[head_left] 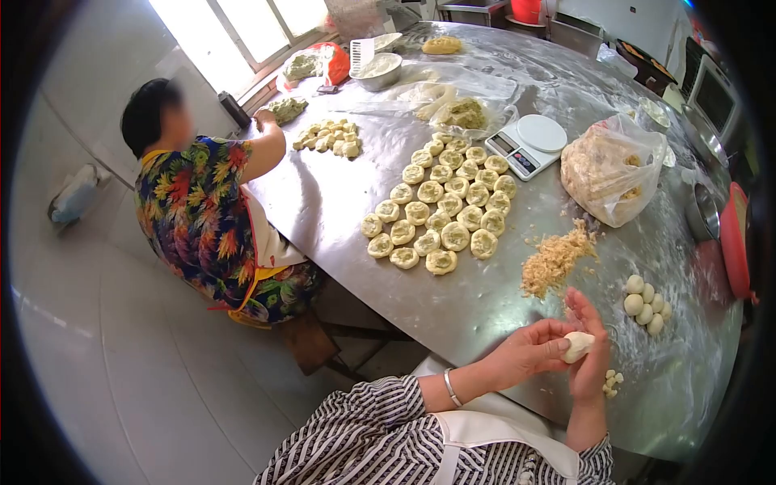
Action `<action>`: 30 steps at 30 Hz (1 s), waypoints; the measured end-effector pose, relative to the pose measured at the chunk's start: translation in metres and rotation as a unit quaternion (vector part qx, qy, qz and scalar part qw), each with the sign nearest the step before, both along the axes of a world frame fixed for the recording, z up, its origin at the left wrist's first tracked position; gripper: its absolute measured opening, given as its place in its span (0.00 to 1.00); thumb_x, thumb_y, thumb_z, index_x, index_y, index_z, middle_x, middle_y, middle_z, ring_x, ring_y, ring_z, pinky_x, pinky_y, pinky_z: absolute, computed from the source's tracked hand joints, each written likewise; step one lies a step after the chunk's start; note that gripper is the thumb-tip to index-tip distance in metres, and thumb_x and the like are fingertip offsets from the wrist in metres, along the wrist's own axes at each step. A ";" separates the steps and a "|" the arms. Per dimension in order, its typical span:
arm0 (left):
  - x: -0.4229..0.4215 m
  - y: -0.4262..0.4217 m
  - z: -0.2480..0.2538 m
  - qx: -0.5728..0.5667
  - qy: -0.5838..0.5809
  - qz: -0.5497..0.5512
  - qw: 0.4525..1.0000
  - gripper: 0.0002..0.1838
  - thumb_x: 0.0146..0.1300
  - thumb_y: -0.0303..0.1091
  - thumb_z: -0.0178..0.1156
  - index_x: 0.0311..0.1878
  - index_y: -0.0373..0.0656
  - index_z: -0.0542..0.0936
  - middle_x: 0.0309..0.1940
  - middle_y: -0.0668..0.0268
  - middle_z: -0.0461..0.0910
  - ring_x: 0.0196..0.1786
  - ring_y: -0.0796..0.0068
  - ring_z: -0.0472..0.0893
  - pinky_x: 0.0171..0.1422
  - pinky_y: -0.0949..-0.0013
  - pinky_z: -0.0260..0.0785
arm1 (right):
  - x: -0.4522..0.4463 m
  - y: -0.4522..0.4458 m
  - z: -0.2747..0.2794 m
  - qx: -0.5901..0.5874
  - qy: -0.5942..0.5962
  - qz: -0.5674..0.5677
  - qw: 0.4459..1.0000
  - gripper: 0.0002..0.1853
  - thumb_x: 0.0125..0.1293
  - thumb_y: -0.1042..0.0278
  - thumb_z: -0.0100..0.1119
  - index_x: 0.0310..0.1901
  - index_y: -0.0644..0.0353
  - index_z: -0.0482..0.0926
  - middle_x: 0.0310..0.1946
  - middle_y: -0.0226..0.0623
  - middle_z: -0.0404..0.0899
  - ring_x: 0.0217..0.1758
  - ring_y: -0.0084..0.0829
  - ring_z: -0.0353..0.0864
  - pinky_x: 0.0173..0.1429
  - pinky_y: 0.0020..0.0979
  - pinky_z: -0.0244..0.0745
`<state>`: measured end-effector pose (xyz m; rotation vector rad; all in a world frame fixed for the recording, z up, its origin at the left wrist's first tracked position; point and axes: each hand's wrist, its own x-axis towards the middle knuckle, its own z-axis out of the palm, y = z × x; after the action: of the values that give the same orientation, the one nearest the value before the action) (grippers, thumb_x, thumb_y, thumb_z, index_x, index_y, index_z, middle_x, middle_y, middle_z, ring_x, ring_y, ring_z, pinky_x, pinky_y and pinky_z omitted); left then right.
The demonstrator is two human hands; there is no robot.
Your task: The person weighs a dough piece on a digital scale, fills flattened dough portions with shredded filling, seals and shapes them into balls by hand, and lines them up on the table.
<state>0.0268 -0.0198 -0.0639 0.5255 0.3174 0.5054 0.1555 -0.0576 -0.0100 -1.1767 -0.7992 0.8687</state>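
A small pale dough ball sits between my two hands, just over the near edge of the metal table. My left hand, with a bracelet at the wrist, pinches it from the left between thumb and fingers. My right hand cups it from the other side, its fingers pointing up. Beyond my hands lies a loose heap of light brown crumbly filling. To the right is a cluster of smooth white dough balls. Small dough bits lie beside my right wrist.
Several rows of flattened dough rounds cover the table's middle. Behind them are a kitchen scale and a plastic bag of filling. A red basin stands at the right edge. A co-worker sits at left near cut dough pieces.
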 end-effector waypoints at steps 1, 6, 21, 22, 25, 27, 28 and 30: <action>0.001 0.000 0.000 -0.008 0.015 -0.018 1.000 0.28 0.83 0.39 0.61 0.79 0.42 0.69 0.68 0.63 0.77 0.70 0.71 0.78 0.75 0.60 0.76 | 0.022 -0.008 -0.012 -0.023 -0.074 0.049 0.996 0.34 0.90 0.47 0.34 0.49 0.67 0.88 0.54 0.50 0.89 0.66 0.48 0.86 0.80 0.48 0.70; 0.002 -0.009 0.000 0.074 0.066 0.008 0.995 0.23 0.81 0.38 0.63 0.72 0.40 0.74 0.65 0.62 0.79 0.64 0.72 0.82 0.68 0.64 0.81 | 0.048 -0.020 -0.032 -0.034 -0.119 0.173 0.977 0.28 0.86 0.48 0.43 0.64 0.65 0.83 0.62 0.49 0.87 0.69 0.41 0.83 0.74 0.44 0.75; 0.050 0.008 0.043 0.144 0.194 -0.016 0.970 0.14 0.78 0.31 0.66 0.60 0.37 0.75 0.43 0.65 0.83 0.43 0.76 0.84 0.48 0.69 0.82 | 0.124 -0.077 0.011 -0.098 -0.399 0.000 0.912 0.27 0.64 0.67 0.75 0.66 0.55 0.84 0.54 0.40 0.86 0.53 0.39 0.89 0.55 0.38 0.88; 0.049 0.010 0.038 0.183 0.210 -0.006 0.960 0.13 0.79 0.30 0.65 0.60 0.37 0.75 0.43 0.65 0.83 0.42 0.77 0.84 0.48 0.70 0.82 | 0.143 -0.081 0.011 -0.119 -0.373 -0.037 0.919 0.27 0.64 0.68 0.75 0.66 0.55 0.83 0.54 0.41 0.87 0.53 0.37 0.89 0.56 0.37 0.88; 0.043 0.014 0.012 0.278 0.257 0.024 0.925 0.11 0.79 0.29 0.64 0.58 0.36 0.77 0.41 0.65 0.84 0.41 0.78 0.84 0.47 0.71 0.80 | 0.199 -0.087 0.000 -0.154 -0.323 -0.161 0.920 0.26 0.67 0.70 0.73 0.67 0.58 0.82 0.57 0.43 0.87 0.54 0.34 0.90 0.58 0.35 0.87; 0.041 0.013 -0.002 0.313 0.287 0.039 0.905 0.10 0.78 0.29 0.64 0.56 0.36 0.79 0.39 0.66 0.84 0.39 0.79 0.84 0.46 0.72 0.79 | 0.230 -0.086 -0.010 -0.165 -0.309 -0.215 0.912 0.25 0.69 0.71 0.72 0.67 0.59 0.82 0.58 0.43 0.88 0.56 0.33 0.90 0.59 0.34 0.86; 0.040 0.013 -0.006 0.347 0.305 0.034 0.886 0.09 0.78 0.29 0.65 0.55 0.35 0.80 0.38 0.66 0.84 0.38 0.79 0.84 0.45 0.73 0.79 | 0.243 -0.085 -0.013 -0.169 -0.308 -0.225 0.909 0.25 0.69 0.71 0.71 0.68 0.60 0.82 0.58 0.43 0.88 0.56 0.33 0.89 0.60 0.34 0.86; 0.037 0.013 -0.012 0.411 0.340 0.023 0.845 0.09 0.76 0.29 0.67 0.52 0.35 0.82 0.35 0.67 0.85 0.35 0.81 0.84 0.42 0.74 0.79 | 0.259 -0.079 -0.018 -0.175 -0.294 -0.234 0.910 0.24 0.71 0.72 0.71 0.68 0.57 0.82 0.58 0.43 0.88 0.57 0.33 0.89 0.62 0.35 0.85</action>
<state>0.0641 -0.0069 -0.0762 1.5554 0.8041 0.4730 0.4144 -0.1367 -0.0284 -1.9055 -0.7976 0.2454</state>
